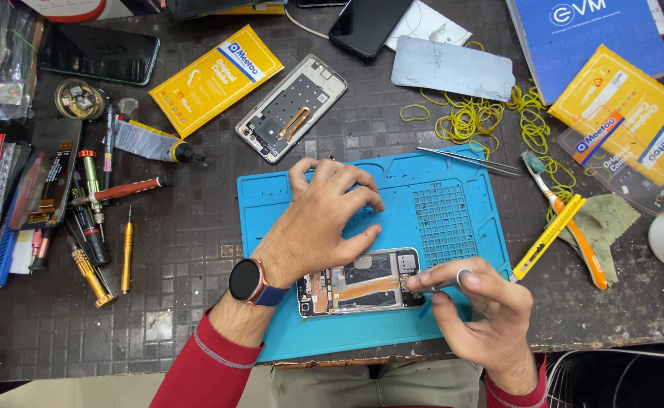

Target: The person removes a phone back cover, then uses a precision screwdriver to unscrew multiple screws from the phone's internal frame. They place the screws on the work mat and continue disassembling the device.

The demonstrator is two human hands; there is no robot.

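My right hand (483, 310) pinches a small metal tool (447, 282) at the right end of the opened phone (362, 283). My left hand (324, 219) lies spread, holding nothing, fingertips pressing the phone's top edge (watch on that wrist). The phone lies on the blue mat (438, 204); tweezers (469, 160) rest at the mat's top right edge on the desk (188, 227).

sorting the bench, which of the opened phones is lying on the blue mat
The opened phone under both hands, near the blue mat's front edge, with an orange flex strip. The other, the silver-framed phone shell, lies off the mat on the dark table behind it.
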